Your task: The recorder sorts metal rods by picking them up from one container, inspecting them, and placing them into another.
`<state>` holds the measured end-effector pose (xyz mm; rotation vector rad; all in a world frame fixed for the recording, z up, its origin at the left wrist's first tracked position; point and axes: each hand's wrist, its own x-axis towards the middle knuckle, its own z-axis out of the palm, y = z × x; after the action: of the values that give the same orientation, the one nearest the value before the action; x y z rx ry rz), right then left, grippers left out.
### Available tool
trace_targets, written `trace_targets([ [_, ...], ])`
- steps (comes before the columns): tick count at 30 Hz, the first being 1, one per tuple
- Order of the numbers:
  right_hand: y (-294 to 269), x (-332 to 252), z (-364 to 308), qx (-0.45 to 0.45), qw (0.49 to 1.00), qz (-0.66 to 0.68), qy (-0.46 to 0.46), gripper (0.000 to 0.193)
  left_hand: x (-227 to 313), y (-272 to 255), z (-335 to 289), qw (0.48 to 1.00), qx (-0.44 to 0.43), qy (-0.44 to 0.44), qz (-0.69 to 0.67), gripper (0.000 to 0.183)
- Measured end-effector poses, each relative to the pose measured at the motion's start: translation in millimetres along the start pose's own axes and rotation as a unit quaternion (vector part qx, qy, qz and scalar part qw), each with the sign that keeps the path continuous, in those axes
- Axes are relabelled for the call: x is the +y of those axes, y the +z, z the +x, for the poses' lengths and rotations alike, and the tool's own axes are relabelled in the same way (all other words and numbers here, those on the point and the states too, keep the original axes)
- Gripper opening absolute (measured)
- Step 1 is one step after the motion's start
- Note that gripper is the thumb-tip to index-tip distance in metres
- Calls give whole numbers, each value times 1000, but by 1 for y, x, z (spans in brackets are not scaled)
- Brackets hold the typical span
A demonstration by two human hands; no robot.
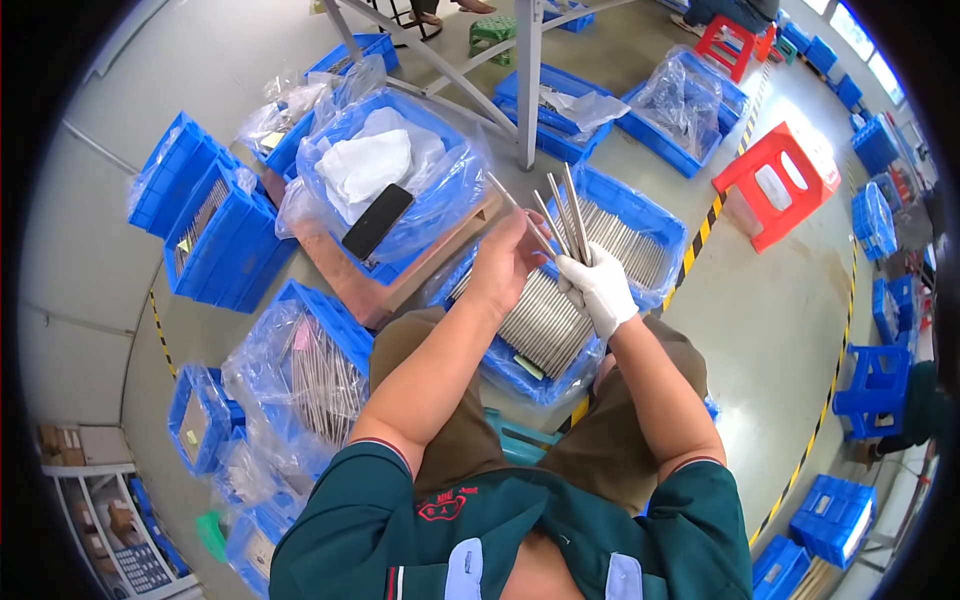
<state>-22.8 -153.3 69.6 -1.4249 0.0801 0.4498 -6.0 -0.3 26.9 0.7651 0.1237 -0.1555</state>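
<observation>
My bare left hand [503, 262] is closed on a thin metal rod [512, 202] that slants from upper left toward my other hand. In a white glove, my right hand [600, 290] grips several metal rods [566, 215] whose ends fan upward. Both hands are close together above a plastic-lined blue bin [518, 378] between my knees, where many rods [545, 325] lie side by side. Just beyond, another blue bin [668, 212] holds more rods in a row, partly hidden by the gloved hand.
At left front, a blue bin [345, 325] holds loose rods in plastic. A black phone [378, 221] lies on a plastic-lined bin [440, 118] on a wooden pallet [335, 268]. A metal table leg [528, 90] stands ahead. To the right are a red stool [770, 190] and yellow-black floor tape [702, 240].
</observation>
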Motion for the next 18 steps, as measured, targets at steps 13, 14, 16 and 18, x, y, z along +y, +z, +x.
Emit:
trace_targets([
  [13,-4,12,1,12,998,-36,-42,18,10,5,-4,971,19,90,222,25],
  [14,-5,8,-2,-17,1000,6,-25,17,11,6,-4,984,-9,68,167,24],
  [16,-5,3,-8,-44,998,49,-9,16,10,7,-5,992,-39,45,112,23],
  [18,0,1,-13,-53,993,104,-1,14,11,9,-6,994,-40,48,94,22],
])
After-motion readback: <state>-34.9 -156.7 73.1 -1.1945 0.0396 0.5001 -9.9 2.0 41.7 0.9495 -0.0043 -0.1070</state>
